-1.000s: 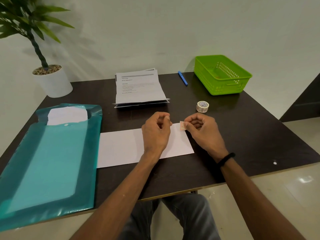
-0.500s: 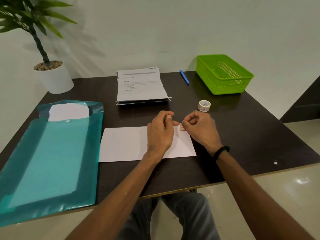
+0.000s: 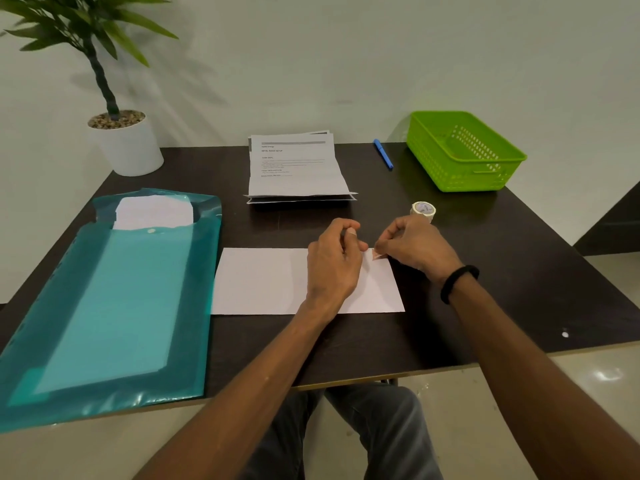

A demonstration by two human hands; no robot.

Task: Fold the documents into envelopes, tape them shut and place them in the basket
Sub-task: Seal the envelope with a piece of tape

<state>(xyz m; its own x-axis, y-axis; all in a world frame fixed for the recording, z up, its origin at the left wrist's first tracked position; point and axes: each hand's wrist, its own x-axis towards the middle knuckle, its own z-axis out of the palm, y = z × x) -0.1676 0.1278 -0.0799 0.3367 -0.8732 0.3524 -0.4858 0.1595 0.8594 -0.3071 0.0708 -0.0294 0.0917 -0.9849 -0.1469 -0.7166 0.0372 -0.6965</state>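
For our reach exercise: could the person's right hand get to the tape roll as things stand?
Probably yes. The tape roll stands on bare table just beyond the right hand, nothing between them, though that hand's grip now pinches a tape piece.

An envelope lies near the table's front edge, a folder at its left edge. Documents sit toward the back edge, a pen right of them, a basket at the back right corner, a plant pot at the back left corner.
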